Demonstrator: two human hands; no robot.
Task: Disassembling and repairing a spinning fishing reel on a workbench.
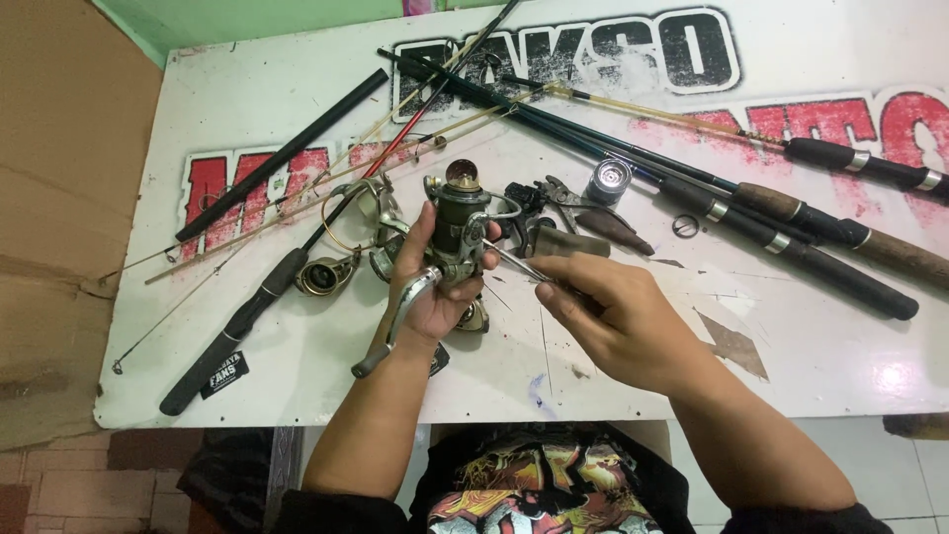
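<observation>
We take the white board (297,386), laid flat as a tabletop, as our landmark. Its near edge runs just in front of our body, its left edge meets brown cardboard (59,218), and its far edge sits against a green wall (247,15). The open room on the board lies along the near strip: bare surface to the left of our left forearm and a wider bare patch toward the near right corner. The far half is crowded. Several fishing rods (791,232) slant across the far right, their dark handles pointing toward the right edge, and a black rod (247,316) runs from the centre down toward the near left corner.

We hold a spinning reel (457,222) upright above the middle of the board. Our left hand (435,287) wraps it from behind and below, fingers closed around the body, with the crank handle (393,321) hanging past the wrist. Our right hand (618,321) sits just to the right of the reel, thumb and fingers pinched on a thin metal tool (519,265) whose tip reaches the reel's side. Just beyond the reel lie pliers (556,196) and a small silver spool (608,181); a second reel (326,275) rests just left of it.
</observation>
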